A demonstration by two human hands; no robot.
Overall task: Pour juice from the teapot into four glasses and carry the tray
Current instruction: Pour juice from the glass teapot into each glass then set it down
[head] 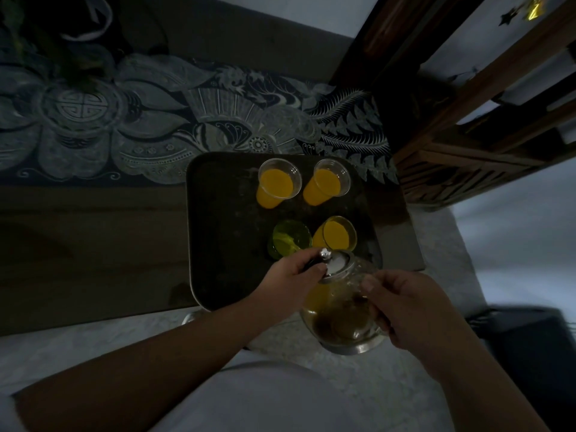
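A dark tray [218,232] lies on the table. On it stand two clear glasses of orange juice at the back, one on the left [276,183] and one on the right [325,182], a third filled glass [336,233] at the front right, and a green glass [290,240] at the front left with a thin stream running into it. A glass teapot [343,310] with juice is tilted over the tray's near edge. My left hand [294,280] presses on its metal lid [335,265]. My right hand [411,310] grips the teapot's side.
A dark patterned cloth [140,126] covers the far part of the table. A wooden shelf unit [473,120] stands at the right. A dark object [526,344] sits at the lower right. White cloth [280,397] lies under my arms.
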